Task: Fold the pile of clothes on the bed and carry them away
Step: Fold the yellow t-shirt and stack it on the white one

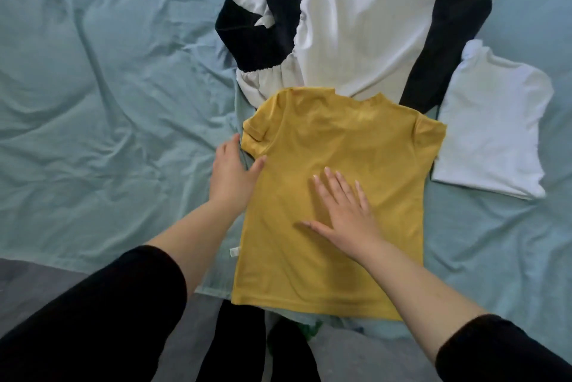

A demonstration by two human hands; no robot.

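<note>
From my remote seat, left to right: the blue-green bed (93,103) lies rumpled and bare on that side. The left hand (230,174) sits at the edge of the yellow T-shirt (340,140), just below its short sleeve. Its fingers (232,143) are nearly straight along the hem line and the thumb is spread onto the cloth. I cannot tell whether the fingertips have slipped under the fabric.

The shirt lies flat near the foot of the bed, collar away from me. The right hand (343,211) rests palm-down on its middle, fingers (337,183) splayed wide and gripping nothing, only pinning the cloth.

Beyond the collar sits the unfolded pile (356,41) of white and black garments. A folded white top (495,128) lies just beside the shirt on the right.

I judge the step in hand to be the shirt's first fold. The next move calls for lifting the left sleeve side over towards the middle while the right palm holds the body steady.
</note>
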